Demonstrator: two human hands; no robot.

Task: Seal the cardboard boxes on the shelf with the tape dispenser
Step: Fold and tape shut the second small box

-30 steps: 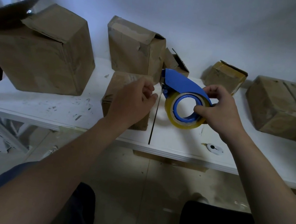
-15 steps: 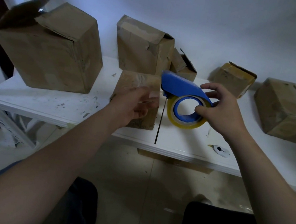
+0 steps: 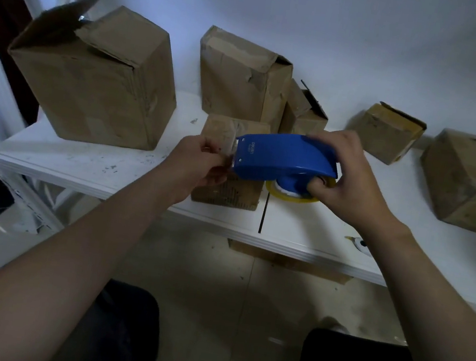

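Blue plastic tape dispenser [image 3: 285, 159], gripped by the right hand [image 3: 349, 179], hangs over the small brown cardboard box [image 3: 229, 194] at the front edge of the white shelf [image 3: 82, 159], while the left hand [image 3: 199, 163] pinches its tape end [image 3: 231, 149], which, slackened, could stick to itself.

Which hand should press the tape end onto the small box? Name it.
Left. The left hand pinches the tape end at the dispenser mouth, over the box; the right hand is occupied gripping the dispenser.
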